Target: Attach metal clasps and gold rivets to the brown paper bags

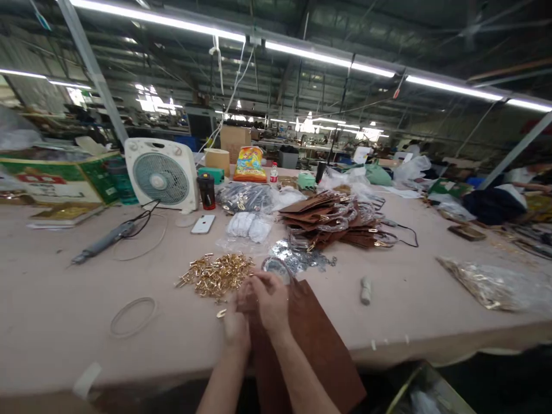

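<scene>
one brown panel (321, 345) lies under right hand (272, 300), against left hand (237, 316).

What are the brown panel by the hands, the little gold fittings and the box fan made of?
Brown panel: leather or imitation leather, perhaps, from its smooth, dull, flat face.
Gold fittings: probably polished or plated metal, given their bright glints.
Box fan: likely smooth hard plastic; its off-white shell looks moulded, with rounded corners.

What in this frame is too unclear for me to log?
In the head view:
Left hand, right hand: blur hides what, if anything, each pinches.
Brown panel: lower end cut off by the bottom edge, part covered by the right forearm.
Gold fittings: too small and heaped to count.
</scene>
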A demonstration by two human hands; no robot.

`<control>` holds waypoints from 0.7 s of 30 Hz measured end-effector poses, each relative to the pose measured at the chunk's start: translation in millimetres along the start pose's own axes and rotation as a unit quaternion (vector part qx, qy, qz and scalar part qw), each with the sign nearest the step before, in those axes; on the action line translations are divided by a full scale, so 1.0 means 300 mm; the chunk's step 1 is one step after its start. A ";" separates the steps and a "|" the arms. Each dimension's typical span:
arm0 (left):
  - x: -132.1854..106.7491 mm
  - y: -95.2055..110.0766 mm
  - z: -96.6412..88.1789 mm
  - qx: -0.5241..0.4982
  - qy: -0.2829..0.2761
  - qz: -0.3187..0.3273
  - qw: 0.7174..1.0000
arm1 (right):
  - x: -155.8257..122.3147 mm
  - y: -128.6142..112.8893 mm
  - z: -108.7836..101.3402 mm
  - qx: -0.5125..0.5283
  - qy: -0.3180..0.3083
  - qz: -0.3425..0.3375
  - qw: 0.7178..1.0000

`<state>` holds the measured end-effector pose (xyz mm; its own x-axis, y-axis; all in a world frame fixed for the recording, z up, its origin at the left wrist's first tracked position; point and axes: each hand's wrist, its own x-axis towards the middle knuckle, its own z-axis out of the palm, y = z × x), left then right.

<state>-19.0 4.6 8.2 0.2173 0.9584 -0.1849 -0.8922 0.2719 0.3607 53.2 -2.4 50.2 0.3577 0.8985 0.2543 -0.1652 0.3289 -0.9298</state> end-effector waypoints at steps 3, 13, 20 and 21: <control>0.001 -0.006 -0.011 -0.015 0.052 -0.005 0.999 | 0.015 0.000 -0.241 -0.063 0.083 -0.028 0.994; -0.014 -0.027 0.009 -0.008 0.059 0.018 0.998 | -0.040 0.032 -0.643 -0.269 0.052 0.003 0.962; -0.016 -0.042 -0.016 0.225 0.119 0.193 0.948 | -0.056 0.040 -0.661 -0.291 0.018 -0.009 0.956; -0.009 -0.029 -0.024 0.305 0.116 0.239 0.915 | -0.054 0.042 -0.664 -0.293 0.014 -0.015 0.956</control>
<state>-14.8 -1.0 -0.9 -0.2924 0.9556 -0.0367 -0.4612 -0.1073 0.8808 228.4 -70.6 -18.6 0.3800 0.8805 0.2833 0.3848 0.1279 -0.9141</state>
